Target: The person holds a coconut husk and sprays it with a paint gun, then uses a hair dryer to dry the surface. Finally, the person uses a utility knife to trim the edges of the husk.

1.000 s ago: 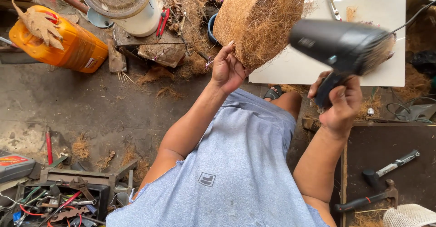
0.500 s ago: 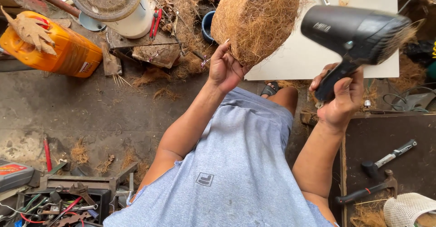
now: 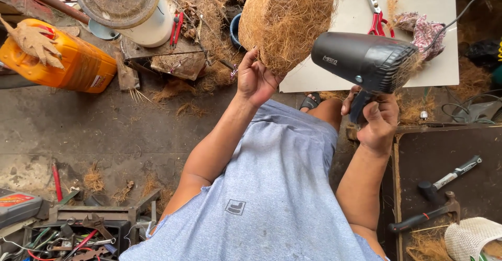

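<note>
My left hand [image 3: 256, 78] grips the lower edge of a large rounded mass of brown coconut fibre [image 3: 287, 18], held up in front of me. My right hand [image 3: 376, 117] is closed around the handle of a black hair dryer [image 3: 366, 60], whose nozzle end points left at the fibre mass, close to its lower right side. The dryer's cable runs off to the upper right. My grey shirt fills the lower middle of the view.
A white board [image 3: 413, 36] with red-handled scissors [image 3: 374, 15] lies beyond the dryer. An orange jug [image 3: 68, 62] and a white bucket [image 3: 130, 7] stand at the upper left. Two hammers [image 3: 444, 188] lie on a dark board at right; a tool tray [image 3: 68, 237] sits at lower left.
The hair dryer has moved left, closer to the fibre mass. The left hand still holds the fibre, which sits a little higher in view.
</note>
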